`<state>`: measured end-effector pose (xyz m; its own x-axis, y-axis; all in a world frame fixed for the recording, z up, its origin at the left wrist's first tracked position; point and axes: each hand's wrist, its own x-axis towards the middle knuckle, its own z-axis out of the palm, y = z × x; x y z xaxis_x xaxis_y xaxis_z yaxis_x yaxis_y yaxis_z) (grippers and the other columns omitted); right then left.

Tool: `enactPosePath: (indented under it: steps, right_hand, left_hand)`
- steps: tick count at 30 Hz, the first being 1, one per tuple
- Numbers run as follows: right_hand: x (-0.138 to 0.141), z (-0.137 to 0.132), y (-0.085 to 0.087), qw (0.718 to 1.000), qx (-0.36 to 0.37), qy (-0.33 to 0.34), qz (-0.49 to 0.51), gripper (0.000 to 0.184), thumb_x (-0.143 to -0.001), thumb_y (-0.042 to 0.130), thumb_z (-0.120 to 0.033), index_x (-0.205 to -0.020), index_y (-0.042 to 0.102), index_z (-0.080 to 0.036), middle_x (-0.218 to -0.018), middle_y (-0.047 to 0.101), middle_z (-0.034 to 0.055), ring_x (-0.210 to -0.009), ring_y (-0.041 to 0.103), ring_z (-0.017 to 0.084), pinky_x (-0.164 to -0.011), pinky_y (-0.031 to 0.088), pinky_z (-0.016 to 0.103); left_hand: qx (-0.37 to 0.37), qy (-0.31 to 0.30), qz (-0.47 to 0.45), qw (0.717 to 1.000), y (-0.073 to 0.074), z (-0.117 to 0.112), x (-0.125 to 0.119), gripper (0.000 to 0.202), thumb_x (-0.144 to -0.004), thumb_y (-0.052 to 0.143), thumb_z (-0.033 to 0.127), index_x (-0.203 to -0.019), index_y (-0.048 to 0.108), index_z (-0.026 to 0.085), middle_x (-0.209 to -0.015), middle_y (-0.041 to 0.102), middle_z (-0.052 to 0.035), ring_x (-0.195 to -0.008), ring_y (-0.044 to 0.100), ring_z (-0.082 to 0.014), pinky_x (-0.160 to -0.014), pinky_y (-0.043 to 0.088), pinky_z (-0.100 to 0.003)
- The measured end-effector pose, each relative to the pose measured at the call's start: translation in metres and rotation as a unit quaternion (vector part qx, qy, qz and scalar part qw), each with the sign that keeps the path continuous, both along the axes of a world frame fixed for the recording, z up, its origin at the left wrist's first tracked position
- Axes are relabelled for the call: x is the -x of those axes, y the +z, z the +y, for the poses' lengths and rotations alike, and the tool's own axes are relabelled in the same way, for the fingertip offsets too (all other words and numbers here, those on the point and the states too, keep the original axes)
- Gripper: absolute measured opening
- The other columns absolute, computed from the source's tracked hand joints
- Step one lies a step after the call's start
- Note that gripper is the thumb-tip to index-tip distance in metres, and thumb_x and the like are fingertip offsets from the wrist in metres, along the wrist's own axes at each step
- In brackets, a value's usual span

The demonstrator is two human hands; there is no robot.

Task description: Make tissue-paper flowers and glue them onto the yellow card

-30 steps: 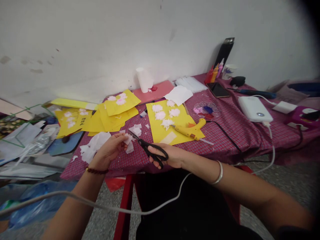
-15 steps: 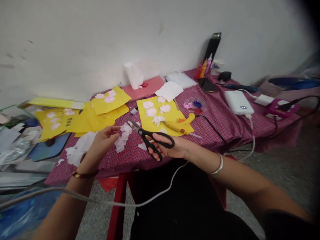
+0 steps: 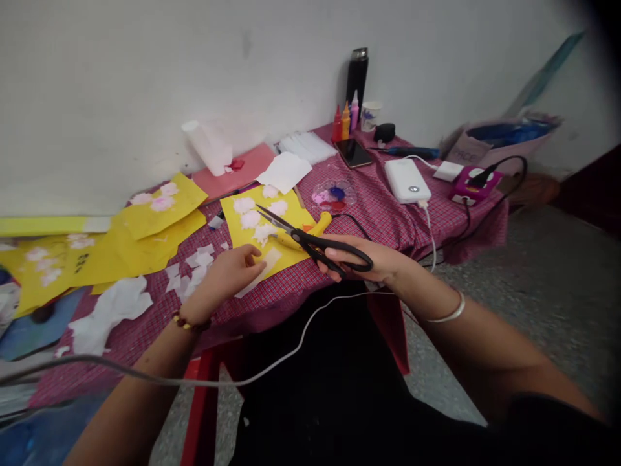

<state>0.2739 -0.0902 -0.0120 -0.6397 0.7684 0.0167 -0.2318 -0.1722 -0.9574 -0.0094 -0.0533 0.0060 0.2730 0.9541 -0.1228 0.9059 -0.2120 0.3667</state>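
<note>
My right hand [image 3: 361, 259] grips black-handled scissors [image 3: 310, 243], fingers through the handle loops. Their blades point up and left over a yellow sheet [image 3: 295, 200] and are slightly parted. My left hand [image 3: 235, 275] is by the sheet's lower left corner, fingers curled and the thumb a little apart from the forefinger. Its thumb tip is over a pale paper strip [image 3: 269, 262] that crosses the sheet's lower edge; whether it touches the strip I cannot tell. A yellow glue gun [image 3: 320, 224] lies on the sheet, partly behind the scissors, beside pink-white paper flowers [image 3: 251, 219].
Torn white paper scraps [image 3: 196, 268] and crumpled white paper [image 3: 114, 310] lie left on the checked tablecloth [image 3: 286, 285]. More yellow sheets [image 3: 140, 246] are behind them. At right are a paint palette [image 3: 334, 194], phone [image 3: 353, 153] and power bank [image 3: 407, 181]. A white cable [image 3: 310, 323] hangs before me.
The view has turned right, so the table appears shifted left. My left hand has moved rightward from the scraps to the paper strip. The scissors stay in my right hand, now less widely parted.
</note>
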Motion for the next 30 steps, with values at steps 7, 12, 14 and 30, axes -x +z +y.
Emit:
enactPosePath:
  steps: [7,12,14,30]
  right_hand:
    - [-0.005,-0.004,0.002,1.000,0.019,0.004,0.019,0.048,-0.077,0.072,-0.054,-0.098,0.057,-0.013,-0.076,0.057,-0.0013,-0.056,0.053,0.006,-0.049,0.041,0.019]
    - [-0.004,-0.008,-0.001,0.999,0.024,0.003,0.026,0.051,-0.077,0.072,-0.054,-0.103,0.057,-0.013,-0.076,0.057,-0.0015,-0.056,0.052,0.006,-0.050,0.041,0.019]
    - [0.000,-0.011,-0.005,0.999,0.023,0.008,0.038,0.054,-0.079,0.071,-0.054,-0.113,0.056,-0.014,-0.077,0.056,-0.0018,-0.057,0.052,0.006,-0.052,0.042,0.019]
    - [0.100,-0.018,0.000,0.986,0.040,0.144,-0.069,0.066,-0.079,0.073,-0.051,-0.132,0.051,-0.018,-0.093,0.051,0.0006,-0.071,0.053,0.006,-0.064,0.048,0.019]
  left_hand:
    - [0.010,0.015,-0.039,0.999,-0.014,0.015,-0.017,0.020,-0.066,0.067,0.035,-0.064,0.055,0.020,-0.061,0.054,0.0001,-0.057,0.047,-0.0169,-0.055,0.029,-0.029]
    - [0.024,0.057,-0.144,0.988,-0.017,-0.001,-0.010,0.021,-0.072,0.062,0.038,-0.067,0.054,0.019,-0.062,0.053,0.0018,-0.055,0.045,-0.0134,-0.053,0.033,-0.026]
    - [0.070,0.116,-0.266,0.954,-0.014,-0.012,-0.002,0.027,-0.072,0.064,0.044,-0.075,0.057,0.018,-0.063,0.056,0.0024,-0.051,0.046,-0.0118,-0.050,0.034,-0.025]
    - [0.035,0.234,-0.586,0.775,0.032,-0.061,0.077,0.041,-0.056,0.088,0.022,-0.091,0.068,0.015,-0.065,0.063,0.0033,-0.053,0.053,-0.0075,-0.050,0.043,-0.018]
